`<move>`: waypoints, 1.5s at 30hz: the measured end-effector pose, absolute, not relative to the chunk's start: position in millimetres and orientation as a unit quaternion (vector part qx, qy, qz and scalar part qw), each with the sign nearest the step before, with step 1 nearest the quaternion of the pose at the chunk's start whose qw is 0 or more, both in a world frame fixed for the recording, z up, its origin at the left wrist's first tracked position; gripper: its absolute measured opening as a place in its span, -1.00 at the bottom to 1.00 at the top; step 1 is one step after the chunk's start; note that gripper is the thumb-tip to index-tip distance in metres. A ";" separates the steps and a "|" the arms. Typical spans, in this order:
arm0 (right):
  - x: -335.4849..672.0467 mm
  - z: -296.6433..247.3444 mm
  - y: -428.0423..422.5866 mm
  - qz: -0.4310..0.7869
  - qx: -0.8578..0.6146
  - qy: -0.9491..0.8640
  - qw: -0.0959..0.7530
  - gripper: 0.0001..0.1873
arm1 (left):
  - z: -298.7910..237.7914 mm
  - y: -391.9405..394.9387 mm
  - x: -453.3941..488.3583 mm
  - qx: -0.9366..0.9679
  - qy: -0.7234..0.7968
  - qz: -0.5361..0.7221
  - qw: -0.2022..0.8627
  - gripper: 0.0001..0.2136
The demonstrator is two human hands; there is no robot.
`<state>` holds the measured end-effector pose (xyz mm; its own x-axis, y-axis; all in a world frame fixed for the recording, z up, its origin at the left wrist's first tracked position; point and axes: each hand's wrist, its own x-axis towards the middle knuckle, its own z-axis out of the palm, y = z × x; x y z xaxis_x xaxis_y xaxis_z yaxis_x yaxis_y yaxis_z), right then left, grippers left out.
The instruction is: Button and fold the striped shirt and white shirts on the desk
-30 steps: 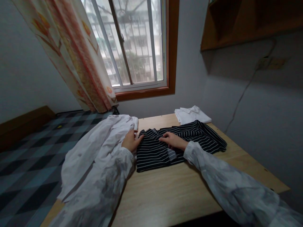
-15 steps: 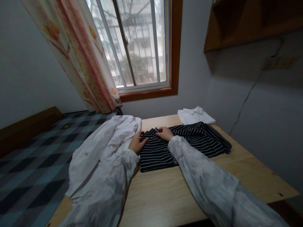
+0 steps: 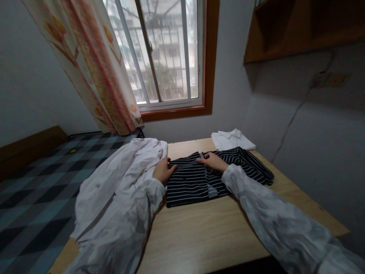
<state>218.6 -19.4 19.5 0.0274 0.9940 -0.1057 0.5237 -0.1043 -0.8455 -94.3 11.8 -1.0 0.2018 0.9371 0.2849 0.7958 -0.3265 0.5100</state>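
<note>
Wooden table (image 3: 194, 232) beside checked bed (image 3: 37, 198) and window (image 3: 171, 57); folded white cloth (image 3: 234, 140) at far right corner. On striped garment (image 3: 186, 182), left hand (image 3: 163, 171) loosely spread, right hand (image 3: 214, 162) grip unclear.

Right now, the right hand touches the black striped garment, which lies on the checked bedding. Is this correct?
Not quite: the head view shows the black striped garment on the wooden table, not the checked bedding. The right hand does touch it.

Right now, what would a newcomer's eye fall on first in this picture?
Probably the bright window at the top, with the flowered curtain on its left. After that, the black striped garment on the table, with the left hand at its left edge and the right hand over its middle.
</note>
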 end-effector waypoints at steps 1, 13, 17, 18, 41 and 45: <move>220.6 18.0 -24.7 0.388 -0.631 -0.602 0.298 -0.36 | 1.9 9.1 -92.1 0.762 0.577 0.270 0.116 -0.50; 205.8 9.3 -58.3 0.336 -0.517 -0.668 0.417 -0.70 | 19.0 -17.2 -72.8 0.750 0.631 0.177 0.088 -0.59; 220.9 10.8 -69.1 0.386 -0.578 -0.636 0.335 -0.65 | 20.0 -18.8 -74.5 0.753 0.624 0.187 0.092 -0.60; 226.0 11.5 -73.2 0.392 -0.586 -0.637 0.311 -0.63 | 20.1 -19.2 -75.3 0.754 0.622 0.189 0.093 -0.60; 251.5 17.3 -104.1 0.124 -0.624 -0.708 0.305 -0.55 | 20.0 -68.2 -66.9 0.965 0.229 0.104 0.068 -0.19; 241.7 24.8 -114.6 0.002 -0.486 -0.800 0.351 -0.63 | 22.1 -68.4 -70.3 0.974 0.202 0.065 0.074 -0.17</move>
